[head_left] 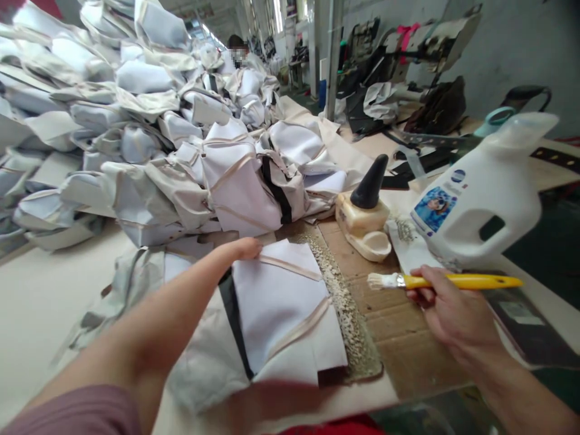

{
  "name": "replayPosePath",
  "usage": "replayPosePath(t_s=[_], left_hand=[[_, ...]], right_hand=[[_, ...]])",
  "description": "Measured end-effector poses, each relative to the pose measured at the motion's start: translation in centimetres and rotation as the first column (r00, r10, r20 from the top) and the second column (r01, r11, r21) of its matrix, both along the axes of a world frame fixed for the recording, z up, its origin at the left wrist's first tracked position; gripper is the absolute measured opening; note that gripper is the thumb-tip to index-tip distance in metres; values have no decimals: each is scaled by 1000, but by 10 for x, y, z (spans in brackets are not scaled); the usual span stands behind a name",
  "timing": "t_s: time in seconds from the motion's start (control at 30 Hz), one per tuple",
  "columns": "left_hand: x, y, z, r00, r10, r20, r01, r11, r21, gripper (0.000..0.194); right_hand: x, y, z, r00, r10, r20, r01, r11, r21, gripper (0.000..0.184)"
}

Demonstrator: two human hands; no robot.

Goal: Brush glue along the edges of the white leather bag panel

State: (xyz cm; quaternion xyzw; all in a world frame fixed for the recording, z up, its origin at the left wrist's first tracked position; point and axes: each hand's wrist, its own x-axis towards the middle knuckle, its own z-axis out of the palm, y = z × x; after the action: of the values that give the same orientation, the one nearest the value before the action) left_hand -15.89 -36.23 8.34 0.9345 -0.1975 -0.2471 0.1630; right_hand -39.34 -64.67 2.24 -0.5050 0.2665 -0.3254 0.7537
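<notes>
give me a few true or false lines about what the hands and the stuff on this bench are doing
1. The right hand holds a yellow-handled brush with pale bristles. True.
2. The left hand grips the white plastic jug with a blue label. False: it rests on the flat white fabric piece with beige trim; the jug stands apart, on the right.
3. A black cone-shaped nozzle tops the cream-coloured container. True.
4. The brush bristles are dipped in the cream-coloured container. False: they hang over the brown cardboard sheet, clear of it.
5. A heap of white and beige fabric pieces rises behind the left hand. True.
</notes>
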Motion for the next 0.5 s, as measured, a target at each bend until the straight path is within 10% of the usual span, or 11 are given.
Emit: replayPosePath(t_s=[0.23,0.5], left_hand=[[-63,-19,-61,813,-289,506,285,955,87,55],[-73,-22,-101,805,-291,517,329,944,18,55]], right_hand=[[33,22,-13,984,168,-56,-177,951,-254,26],[129,60,-41,888,276,-369,-453,670,-588,30]])
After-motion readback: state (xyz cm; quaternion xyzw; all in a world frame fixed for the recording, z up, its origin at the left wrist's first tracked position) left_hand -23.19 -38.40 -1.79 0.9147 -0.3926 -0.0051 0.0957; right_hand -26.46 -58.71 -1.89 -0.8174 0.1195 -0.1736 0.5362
